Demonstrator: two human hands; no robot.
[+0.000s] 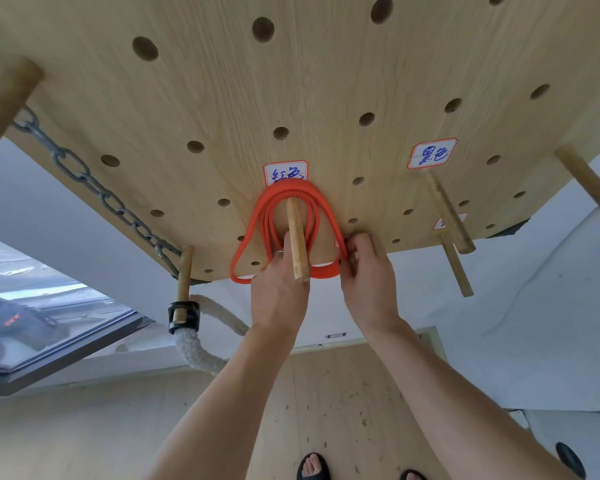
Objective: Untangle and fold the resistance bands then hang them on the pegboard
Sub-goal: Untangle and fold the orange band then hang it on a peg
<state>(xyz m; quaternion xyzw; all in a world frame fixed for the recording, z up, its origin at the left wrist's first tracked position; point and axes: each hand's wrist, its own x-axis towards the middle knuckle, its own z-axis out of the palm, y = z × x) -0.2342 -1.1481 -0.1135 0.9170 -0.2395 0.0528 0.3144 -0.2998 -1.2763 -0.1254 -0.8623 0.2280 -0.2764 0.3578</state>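
Observation:
A red resistance band (257, 220), folded into several loops, hangs over a wooden peg (297, 237) on the light wooden pegboard (222, 98), just under a white label (285, 173) with handwriting. My left hand (279, 289) reaches up beside the peg, its fingers among the band's inner loops. My right hand (368, 271) pinches the band's right side near the board's lower edge. Part of the band is hidden behind both hands.
Several bare pegs (445, 209) stick out to the right, one below a second label (432, 153). At the left hang a metal chain (84, 178) and a thick white rope (194, 344) on a peg. A window is at lower left, wooden floor below.

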